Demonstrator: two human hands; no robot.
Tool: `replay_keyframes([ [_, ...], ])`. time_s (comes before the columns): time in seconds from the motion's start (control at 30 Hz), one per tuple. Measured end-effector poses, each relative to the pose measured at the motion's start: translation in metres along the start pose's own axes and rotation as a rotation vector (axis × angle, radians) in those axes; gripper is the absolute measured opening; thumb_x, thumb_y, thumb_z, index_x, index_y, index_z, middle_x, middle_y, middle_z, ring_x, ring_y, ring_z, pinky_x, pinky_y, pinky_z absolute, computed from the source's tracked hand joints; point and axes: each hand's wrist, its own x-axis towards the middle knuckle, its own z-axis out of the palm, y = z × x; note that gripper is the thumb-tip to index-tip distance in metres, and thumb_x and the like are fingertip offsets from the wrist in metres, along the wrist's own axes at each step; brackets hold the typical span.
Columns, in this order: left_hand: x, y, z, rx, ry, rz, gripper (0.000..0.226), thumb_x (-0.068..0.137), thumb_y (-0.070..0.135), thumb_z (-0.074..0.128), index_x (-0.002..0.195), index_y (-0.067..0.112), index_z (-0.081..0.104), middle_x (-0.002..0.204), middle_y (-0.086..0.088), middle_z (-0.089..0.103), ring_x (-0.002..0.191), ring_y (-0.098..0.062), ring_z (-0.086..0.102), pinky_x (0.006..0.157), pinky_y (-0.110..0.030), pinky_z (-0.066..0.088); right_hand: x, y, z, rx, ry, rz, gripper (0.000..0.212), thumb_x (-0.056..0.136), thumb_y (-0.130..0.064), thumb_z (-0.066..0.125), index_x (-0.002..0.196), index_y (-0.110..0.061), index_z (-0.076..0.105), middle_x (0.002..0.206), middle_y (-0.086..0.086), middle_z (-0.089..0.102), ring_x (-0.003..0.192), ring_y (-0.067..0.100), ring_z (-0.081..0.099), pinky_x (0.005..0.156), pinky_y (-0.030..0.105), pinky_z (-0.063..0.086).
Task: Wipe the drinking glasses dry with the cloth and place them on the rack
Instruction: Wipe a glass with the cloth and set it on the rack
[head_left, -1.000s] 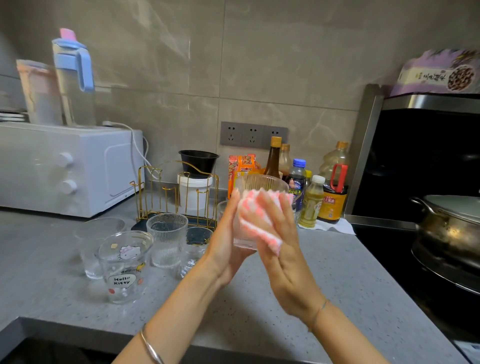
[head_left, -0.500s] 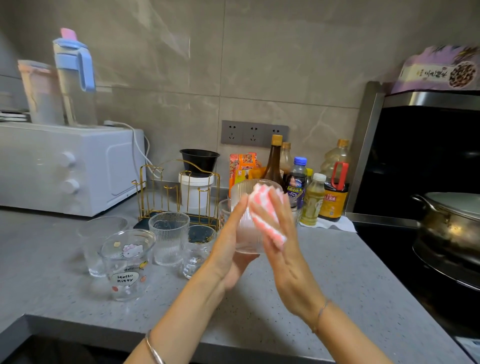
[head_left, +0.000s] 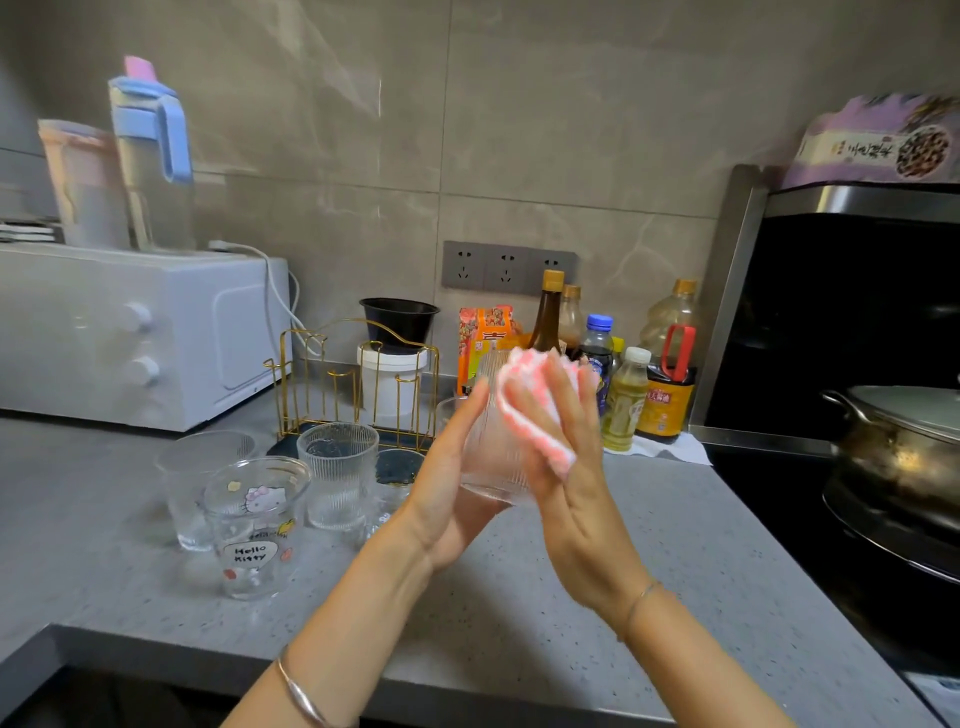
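Cradling the ribbed glass, left hand spread flat; right hand presses cloth against it, seemingly flat-fingered.

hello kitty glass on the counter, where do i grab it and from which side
Probably round the side wall, mid-height, from the near side. The clear printed Hello Kitty glass stands upright, mouth up, at the front of the group; a plain clear glass and a ribbed clear glass crowd it behind.
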Motion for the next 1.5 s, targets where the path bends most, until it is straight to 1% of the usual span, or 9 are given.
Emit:
replay_keyframes([
  [0.17,-0.004,-0.007,-0.004,0.049,0.023,-0.026,0.059,0.090,0.057,0.047,0.126,0.013,0.064,0.115,-0.013,0.068,0.098,-0.023,0.064,0.088,-0.040,0.048,0.026,0.005,-0.012,0.216,0.083,0.181,0.059,0.098,-0.050,0.030,0.151,-0.028,0.018,0.157,-0.023,0.010,0.146,0.002,-0.001,0.121,0.046,0.011],
  [0.43,-0.004,-0.008,-0.003,0.020,0.053,0.020,0.057,0.088,0.058,0.052,0.127,0.019,0.063,0.123,-0.017,0.066,0.114,-0.030,0.059,0.105,-0.050,0.040,0.002,-0.005,0.004,0.166,0.005,0.026,0.049,0.098,-0.051,0.026,0.145,-0.052,0.015,0.158,-0.021,0.003,0.147,0.008,-0.008,0.120,0.047,0.007],
  [0.63,0.004,0.001,-0.005,-0.051,0.048,-0.020,0.083,0.077,0.069,0.054,0.129,0.006,0.059,0.124,-0.016,0.065,0.115,-0.028,0.063,0.105,-0.043,0.042,-0.030,0.001,0.013,-0.003,-0.109,-0.123,0.046,0.101,-0.041,0.026,0.146,-0.036,0.030,0.160,-0.013,0.003,0.148,0.020,-0.008,0.120,0.037,0.003],
  [0.8,0.004,0.002,0.000,-0.078,-0.021,-0.027,0.076,0.083,0.066,0.044,0.125,0.006,0.062,0.121,-0.013,0.067,0.110,-0.023,0.065,0.098,-0.037,0.048,-0.027,0.002,0.009,-0.102,-0.082,-0.166,0.044,0.102,-0.041,0.024,0.145,-0.037,0.033,0.160,-0.014,0.004,0.149,0.024,-0.006,0.120,0.040,0.003],
  [0.97,0.001,0.001,-0.002,-0.040,-0.015,0.006,0.054,0.092,0.056,0.043,0.120,0.017,0.069,0.115,-0.011,0.070,0.098,-0.021,0.068,0.087,-0.037,0.052,-0.006,-0.002,0.001,-0.053,-0.026,-0.092,0.048,0.101,-0.046,0.022,0.143,-0.032,0.038,0.159,-0.020,0.004,0.148,0.019,-0.010,0.120,0.045,0.003],
  [1.1,-0.003,-0.006,-0.005,-0.001,-0.008,-0.058,0.062,0.091,0.062,0.041,0.127,0.016,0.063,0.118,-0.011,0.067,0.096,-0.021,0.066,0.083,-0.039,0.053,0.016,0.003,-0.010,0.139,0.056,0.076,0.057,0.098,-0.051,0.028,0.148,-0.024,0.030,0.158,-0.021,0.007,0.147,0.006,-0.006,0.121,0.031,0.002],
  [1.23,-0.005,-0.007,-0.005,-0.017,-0.022,-0.054,0.065,0.089,0.063,0.043,0.127,0.014,0.063,0.115,-0.011,0.067,0.097,-0.022,0.063,0.090,-0.042,0.047,0.020,0.001,-0.012,0.222,0.043,0.115,0.065,0.096,-0.056,0.031,0.151,-0.025,0.016,0.158,-0.021,0.009,0.147,0.006,-0.002,0.121,0.045,0.009],
  [1.4,-0.009,-0.008,-0.002,-0.025,-0.031,0.000,0.059,0.087,0.059,0.051,0.127,0.017,0.062,0.118,-0.012,0.066,0.104,-0.023,0.062,0.090,-0.042,0.049,0.008,-0.005,-0.004,0.238,0.039,0.076,0.064,0.093,-0.061,0.029,0.151,-0.038,0.011,0.158,-0.022,0.006,0.147,0.005,-0.004,0.120,0.045,0.009],
  [1.5,-0.005,-0.007,-0.003,-0.075,0.003,-0.006,0.064,0.084,0.061,0.055,0.129,0.016,0.061,0.129,-0.016,0.061,0.113,-0.027,0.059,0.100,-0.045,0.045,-0.004,-0.005,0.001,0.215,0.014,0.070,0.064,0.096,-0.057,0.027,0.151,-0.026,0.020,0.159,-0.019,0.003,0.148,0.009,-0.007,0.119,0.053,0.010],
])
